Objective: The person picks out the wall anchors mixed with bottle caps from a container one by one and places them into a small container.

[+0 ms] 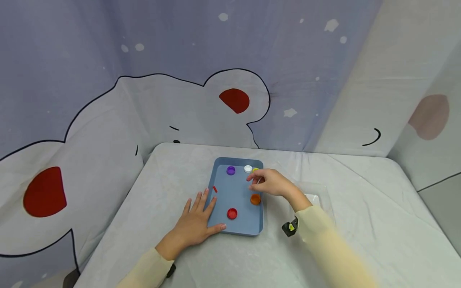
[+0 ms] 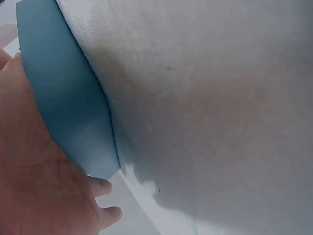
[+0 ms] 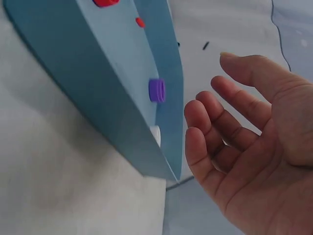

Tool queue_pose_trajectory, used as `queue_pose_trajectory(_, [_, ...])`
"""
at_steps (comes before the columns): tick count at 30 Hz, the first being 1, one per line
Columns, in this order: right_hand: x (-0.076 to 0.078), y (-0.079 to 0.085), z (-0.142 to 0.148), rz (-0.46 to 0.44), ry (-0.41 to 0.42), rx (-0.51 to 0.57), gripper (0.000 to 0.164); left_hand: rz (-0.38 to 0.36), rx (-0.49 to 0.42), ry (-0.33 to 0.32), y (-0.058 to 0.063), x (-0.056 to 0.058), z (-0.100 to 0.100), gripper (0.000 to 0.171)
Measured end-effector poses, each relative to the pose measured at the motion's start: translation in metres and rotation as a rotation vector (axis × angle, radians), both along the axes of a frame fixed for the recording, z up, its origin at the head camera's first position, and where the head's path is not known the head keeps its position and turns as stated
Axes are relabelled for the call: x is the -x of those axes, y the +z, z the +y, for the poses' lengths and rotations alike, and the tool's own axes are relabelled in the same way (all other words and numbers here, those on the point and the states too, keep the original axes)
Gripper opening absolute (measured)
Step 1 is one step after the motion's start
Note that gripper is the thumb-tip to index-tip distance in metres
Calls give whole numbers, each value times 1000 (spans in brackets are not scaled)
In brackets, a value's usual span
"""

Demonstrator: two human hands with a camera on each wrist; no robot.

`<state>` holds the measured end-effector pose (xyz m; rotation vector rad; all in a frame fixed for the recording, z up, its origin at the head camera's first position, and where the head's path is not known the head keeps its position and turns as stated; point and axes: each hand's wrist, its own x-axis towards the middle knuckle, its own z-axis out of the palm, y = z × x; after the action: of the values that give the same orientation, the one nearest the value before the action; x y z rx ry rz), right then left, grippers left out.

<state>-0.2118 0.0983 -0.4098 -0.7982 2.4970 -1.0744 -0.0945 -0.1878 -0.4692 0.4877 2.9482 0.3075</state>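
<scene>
Five small round caps are held in one blue tray (image 1: 235,190), which is set on the table (image 1: 180,170). One of each colour is counted: a purple cap (image 1: 231,171) and a white cap (image 1: 248,169) are placed near the far wall, a yellow cap (image 1: 255,170) is partly covered by the right hand (image 1: 271,182), an orange cap (image 1: 255,199) is set by the right wall, and a red cap (image 1: 232,213) is seen toward the near end. One red sliver (image 1: 215,189) (too small to be made out well) is found by the left wall.

The right hand is raised over the tray's right side, its fingers loosely bent and its thumb apart from them; nothing is seen held in it. The left hand (image 1: 194,224) is laid on the tray's near left corner with fingers spread and straight, and the tray's outer wall is met by its palm.

To the right of the tray, one clear container (image 1: 325,196) is partly blocked from view by the right forearm. A dark device (image 1: 289,228) with a yellow mark is seen at the right wrist. Behind the table, a curtain (image 1: 173,36) printed with pale bear shapes is hung.
</scene>
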Motion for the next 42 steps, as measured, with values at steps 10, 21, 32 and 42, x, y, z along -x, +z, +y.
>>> queue_pose_trajectory(10, [12, -7, -38, 24, 53, -80, 29, -6, 11, -2, -1, 1, -1, 98])
queue_pose_trajectory(21, [21, -19, -73, -41, 109, -113, 33, -3, 27, 2, -4, 3, -1, 97])
queue_pose_trajectory(32, [30, -37, -98, -69, 115, -223, 37, 10, 10, 0, -7, 3, 0, 96])
queue_pose_trajectory(42, [33, -47, -118, 8, 138, -287, 42, 20, 19, -2, -7, 3, -2, 97])
